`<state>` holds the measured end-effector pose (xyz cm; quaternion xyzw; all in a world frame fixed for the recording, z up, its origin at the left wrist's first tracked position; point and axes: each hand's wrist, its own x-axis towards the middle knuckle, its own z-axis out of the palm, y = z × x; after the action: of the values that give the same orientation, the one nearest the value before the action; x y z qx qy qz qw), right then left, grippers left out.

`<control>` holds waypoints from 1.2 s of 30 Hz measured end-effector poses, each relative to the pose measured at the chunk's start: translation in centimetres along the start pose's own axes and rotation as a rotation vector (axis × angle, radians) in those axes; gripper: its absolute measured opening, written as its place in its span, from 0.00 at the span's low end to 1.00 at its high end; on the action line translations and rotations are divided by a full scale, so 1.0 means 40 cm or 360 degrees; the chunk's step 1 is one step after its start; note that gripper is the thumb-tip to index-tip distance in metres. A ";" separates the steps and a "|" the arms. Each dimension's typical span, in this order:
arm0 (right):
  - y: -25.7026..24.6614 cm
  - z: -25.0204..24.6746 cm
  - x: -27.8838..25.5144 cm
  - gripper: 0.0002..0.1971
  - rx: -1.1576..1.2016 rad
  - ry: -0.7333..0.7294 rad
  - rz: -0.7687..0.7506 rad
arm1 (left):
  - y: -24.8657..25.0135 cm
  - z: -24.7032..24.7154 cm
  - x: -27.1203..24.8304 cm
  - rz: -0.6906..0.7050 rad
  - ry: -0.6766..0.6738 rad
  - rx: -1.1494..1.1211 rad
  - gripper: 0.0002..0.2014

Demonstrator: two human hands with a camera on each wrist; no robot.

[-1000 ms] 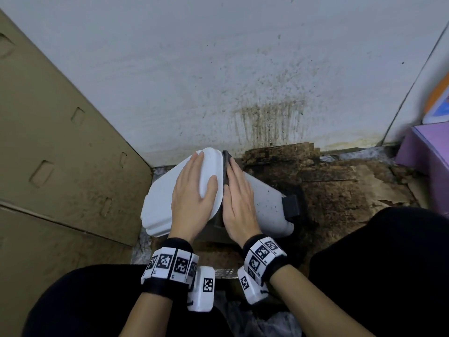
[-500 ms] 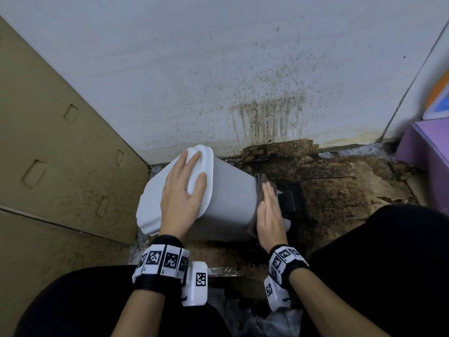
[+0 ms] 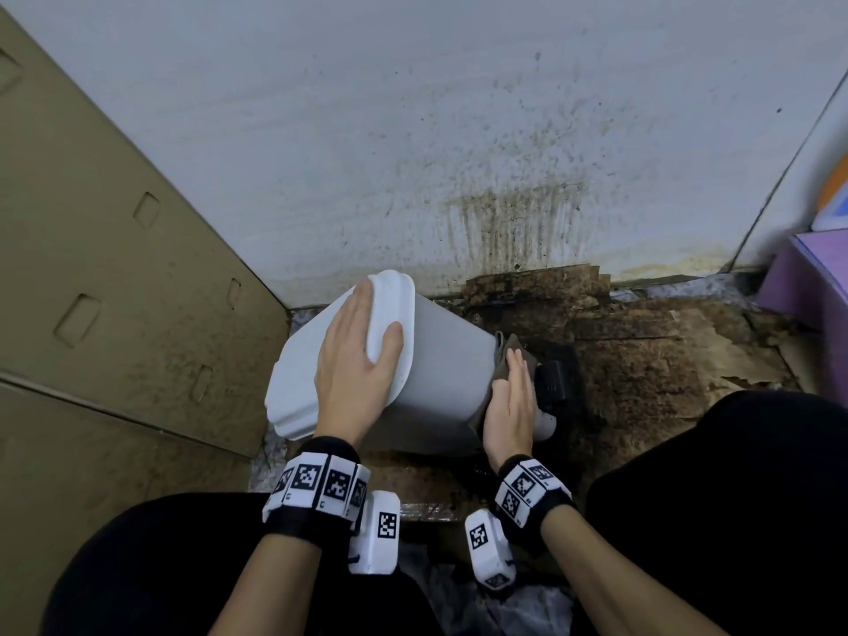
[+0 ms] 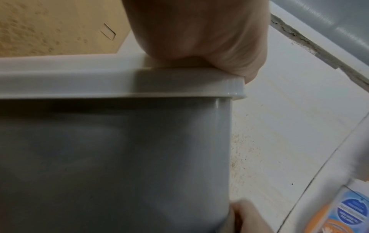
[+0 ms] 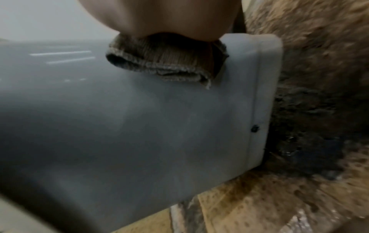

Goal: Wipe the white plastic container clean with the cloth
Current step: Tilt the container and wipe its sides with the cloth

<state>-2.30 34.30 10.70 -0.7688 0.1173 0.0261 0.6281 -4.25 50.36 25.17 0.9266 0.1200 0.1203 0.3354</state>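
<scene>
The white plastic container (image 3: 440,374) lies tilted on its side on the stained floor, lid end to the left, base to the right. My left hand (image 3: 355,360) lies flat over the white lid (image 3: 390,309), thumb wrapped round its rim; the left wrist view shows the palm (image 4: 199,34) on the lid edge (image 4: 79,78). My right hand (image 3: 511,406) presses a folded brown-grey cloth (image 3: 509,360) with straight fingers against the container's side near the base. In the right wrist view the cloth (image 5: 165,63) is bunched under the palm on the grey-white wall (image 5: 159,126).
A dirty white wall (image 3: 413,130) stands just behind. Brown cardboard panels (image 3: 114,291) close off the left. Soiled, wet cardboard (image 3: 665,360) covers the floor on the right. A purple box (image 3: 812,277) sits at the far right. My black-clad knees flank the container.
My right hand slid the cloth along the container's side from beside the lid to the base end. The left hand stayed on the lid, and the container tilted slightly.
</scene>
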 end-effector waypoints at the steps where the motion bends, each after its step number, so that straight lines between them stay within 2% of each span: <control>1: -0.020 0.010 -0.006 0.36 0.0041 -0.0019 -0.0010 | 0.000 0.001 0.003 -0.0003 0.0004 0.0006 0.33; 5: -0.108 0.047 -0.047 0.34 0.0084 -0.0093 -0.0159 | -0.001 0.006 0.008 0.0024 0.0009 -0.0024 0.37; 11: -0.206 0.076 -0.087 0.26 0.0155 -0.0352 -0.0489 | 0.002 0.006 0.001 0.0045 0.0039 -0.0005 0.35; 17: -0.156 0.058 -0.071 0.26 -0.0093 -0.0233 -0.0726 | 0.007 0.012 -0.001 0.0079 0.0034 0.0030 0.35; 21: -0.065 0.025 -0.033 0.28 -0.0108 -0.0148 -0.0643 | 0.007 0.010 0.003 0.0068 0.0041 0.0002 0.35; 27: 0.114 -0.048 -0.026 0.28 -0.0188 0.0025 -0.0325 | 0.012 0.015 0.002 0.0046 0.0078 0.0003 0.31; 33: 0.110 -0.032 -0.024 0.29 -0.0110 0.0066 -0.0207 | 0.019 0.017 0.004 0.0024 0.0074 0.0013 0.30; 36: 0.070 -0.010 -0.027 0.30 0.0017 0.0141 -0.0134 | 0.015 0.011 0.001 0.0021 0.0072 -0.0030 0.32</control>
<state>-3.97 33.57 8.27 -0.7701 0.1125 -0.0350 0.6270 -3.99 49.65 25.25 0.9212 0.1204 0.1445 0.3407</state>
